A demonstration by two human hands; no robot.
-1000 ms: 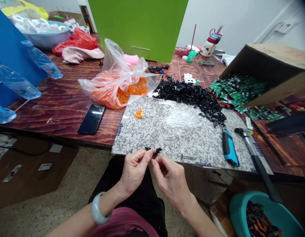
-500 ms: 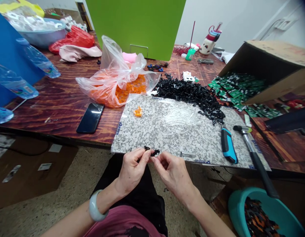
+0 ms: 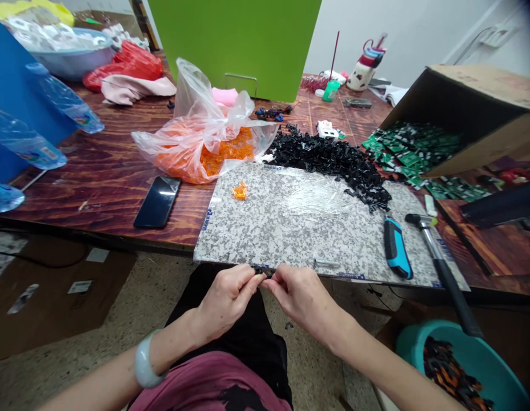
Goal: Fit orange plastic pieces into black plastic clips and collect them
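Observation:
My left hand [image 3: 224, 299] and my right hand [image 3: 301, 299] meet at the front edge of a speckled granite slab [image 3: 273, 228]. Between their fingertips they pinch a small black plastic part [image 3: 261, 273], which is mostly hidden. A heap of similar black parts [image 3: 329, 160] lies along the slab's far edge. A few orange plastic pieces [image 3: 240, 190] rest on the slab's left side. A blue-handled utility knife [image 3: 397, 248] and a hammer [image 3: 445, 274] lie to the right of my hands.
A teal basin [image 3: 457, 365] of black and orange parts sits low at right. A tipped cardboard box [image 3: 474, 120] spills green circuit boards. On the wooden table [image 3: 89, 200] are a plastic bag of orange parts [image 3: 200, 142], a phone [image 3: 157, 201] and water bottles [image 3: 63, 97].
Both hands have dropped to the slab's front edge and closed in on each other. The black part, earlier visible above the fingers, is now mostly covered by them.

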